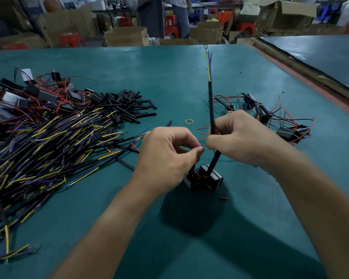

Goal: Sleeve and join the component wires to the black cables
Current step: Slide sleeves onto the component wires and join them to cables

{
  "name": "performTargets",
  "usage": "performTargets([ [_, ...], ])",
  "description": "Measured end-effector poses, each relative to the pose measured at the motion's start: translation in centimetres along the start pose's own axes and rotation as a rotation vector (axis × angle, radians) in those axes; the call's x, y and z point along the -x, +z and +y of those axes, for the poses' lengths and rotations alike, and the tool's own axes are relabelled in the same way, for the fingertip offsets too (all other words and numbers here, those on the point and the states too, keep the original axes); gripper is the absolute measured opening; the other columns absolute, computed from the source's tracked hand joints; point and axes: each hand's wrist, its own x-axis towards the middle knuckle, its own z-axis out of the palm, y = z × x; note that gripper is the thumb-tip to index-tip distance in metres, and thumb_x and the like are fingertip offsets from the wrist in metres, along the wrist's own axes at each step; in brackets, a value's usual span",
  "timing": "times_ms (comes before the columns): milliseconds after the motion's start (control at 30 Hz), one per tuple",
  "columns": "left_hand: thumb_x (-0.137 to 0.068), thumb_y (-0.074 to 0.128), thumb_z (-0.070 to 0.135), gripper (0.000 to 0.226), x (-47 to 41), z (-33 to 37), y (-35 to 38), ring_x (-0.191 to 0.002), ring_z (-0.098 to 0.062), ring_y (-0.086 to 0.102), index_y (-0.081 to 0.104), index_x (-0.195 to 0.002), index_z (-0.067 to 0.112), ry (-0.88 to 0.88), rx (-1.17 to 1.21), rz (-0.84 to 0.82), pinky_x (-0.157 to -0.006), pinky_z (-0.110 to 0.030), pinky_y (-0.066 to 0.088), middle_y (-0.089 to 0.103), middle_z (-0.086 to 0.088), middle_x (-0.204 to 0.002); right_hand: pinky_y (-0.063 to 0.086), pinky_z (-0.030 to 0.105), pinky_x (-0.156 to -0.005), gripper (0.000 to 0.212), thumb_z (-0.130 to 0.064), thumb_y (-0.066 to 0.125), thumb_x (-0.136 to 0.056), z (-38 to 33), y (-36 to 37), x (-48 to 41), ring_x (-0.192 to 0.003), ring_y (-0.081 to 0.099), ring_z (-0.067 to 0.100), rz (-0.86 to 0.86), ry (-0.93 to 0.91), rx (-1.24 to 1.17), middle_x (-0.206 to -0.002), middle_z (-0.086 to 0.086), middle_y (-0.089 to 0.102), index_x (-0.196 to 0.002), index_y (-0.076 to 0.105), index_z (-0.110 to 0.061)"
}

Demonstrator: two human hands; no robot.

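Two bare forearms reach forward from the lower edge, hands nearly touching. The left hand (165,156) curls knuckles up, thumb and forefinger pinching a thin wire (204,145); the right hand (242,137) grips a black cable (211,109) in curled fingers

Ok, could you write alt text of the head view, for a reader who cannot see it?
The right hand grips an upright black cable with yellow and blue wires at its top, while the left hand pinches a thin wire beside it, above black box-shaped components, over a teal table. A heap of black cables lies left.
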Motion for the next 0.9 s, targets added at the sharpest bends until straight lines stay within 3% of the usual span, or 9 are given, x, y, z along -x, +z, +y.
performTargets([
  [133, -0.077, 0.077, 0.009, 0.011, 0.03, -0.18, 0.23, -0.046, -0.015, 0.059, 0.073, -0.068, 0.014, 0.031, -0.022, 0.027, -0.046, -0.031, 0.047, 0.067, -0.004, -0.055, 0.022, 0.023, -0.043, 0.030, -0.029, 0.061, -0.070, 0.16, -0.08, -0.07, -0.050, 0.031, 0.015, -0.027, 0.037, -0.023, -0.057, 0.007, 0.043, -0.072, 0.063, 0.001],
  [300, -0.077, 0.079, 0.007, 0.012, -0.05, -0.11, 0.13, -0.049, -0.009, 0.057, 0.075, -0.067, 0.013, 0.034, -0.007, 0.018, -0.048, -0.025, 0.046, 0.068, -0.003, -0.056, 0.026, 0.031, -0.054, 0.022, -0.025, 0.065, -0.071, -0.11, 0.07, -0.12, -0.058, 0.035, 0.018, -0.033, 0.016, -0.128, -0.062, 0.011, 0.048, -0.073, 0.070, -0.004],
  [400, -0.077, 0.080, 0.006, 0.012, -0.09, 0.05, -0.05, -0.050, -0.010, 0.057, 0.075, -0.068, 0.010, 0.001, 0.032, -0.001, -0.048, -0.025, 0.047, 0.069, -0.007, -0.059, 0.031, 0.035, -0.062, 0.022, -0.027, 0.061, -0.062, -0.25, 0.02, -0.10, -0.063, 0.040, 0.019, -0.040, -0.002, -0.174, -0.066, 0.019, 0.055, -0.072, 0.071, -0.009],
  [500, -0.079, 0.078, 0.005, 0.010, -0.18, 0.10, -0.14, -0.054, -0.011, 0.059, 0.074, -0.070, 0.006, -0.046, 0.075, -0.021, -0.053, -0.027, 0.050, 0.072, -0.009, -0.064, 0.034, 0.035, -0.065, 0.004, -0.014, 0.068, -0.071, -0.19, -0.14, -0.10, -0.064, 0.044, 0.019, -0.072, -0.022, -0.190, -0.065, 0.016, 0.059, -0.071, 0.072, -0.014],
  [567, -0.081, 0.075, 0.003, 0.009, -0.25, 0.17, -0.23, -0.060, -0.017, 0.061, 0.073, -0.073, 0.003, -0.117, 0.153, -0.049, -0.059, -0.038, 0.054, 0.073, -0.017, -0.071, 0.033, 0.034, -0.064, 0.011, -0.006, 0.068, -0.076, -0.03, -0.28, -0.14, -0.063, 0.044, 0.018, -0.076, -0.044, -0.179, -0.064, 0.014, 0.059, -0.070, 0.073, -0.014],
  [633, -0.084, 0.072, 0.001, 0.009, -0.27, 0.25, -0.30, -0.065, -0.021, 0.063, 0.071, -0.074, 0.003, -0.183, 0.224, -0.079, -0.063, -0.036, 0.056, 0.073, -0.020, -0.078, 0.032, 0.035, -0.063, 0.013, -0.004, 0.068, -0.077, -0.01, -0.39, -0.15, -0.063, 0.043, 0.018, -0.083, -0.064, -0.180, -0.065, 0.024, 0.058, -0.070, 0.073, -0.014],
  [733, -0.085, 0.070, 0.000, 0.008, -0.18, 0.55, -0.30, -0.068, -0.024, 0.065, 0.070, -0.077, 0.002, -0.232, 0.275, -0.087, -0.060, -0.025, 0.055, 0.073, -0.023, -0.082, 0.032, 0.037, -0.064, 0.008, -0.008, 0.069, -0.075, -0.18, -0.33, -0.08, -0.064, 0.042, 0.020, -0.099, -0.086, -0.198, -0.072, 0.033, 0.058, -0.071, 0.073, -0.014],
  [900, -0.083, 0.071, -0.004, 0.015, -0.29, 0.52, -0.18, -0.063, -0.025, 0.064, 0.063, -0.076, 0.007, -0.254, 0.319, -0.024, -0.058, -0.028, 0.053, 0.072, -0.022, -0.075, 0.040, 0.036, -0.066, 0.006, -0.019, 0.071, -0.071, 0.05, -0.28, -0.09, -0.064, 0.049, 0.017, -0.088, -0.105, -0.208, -0.075, 0.025, 0.067, -0.073, 0.076, -0.016],
])
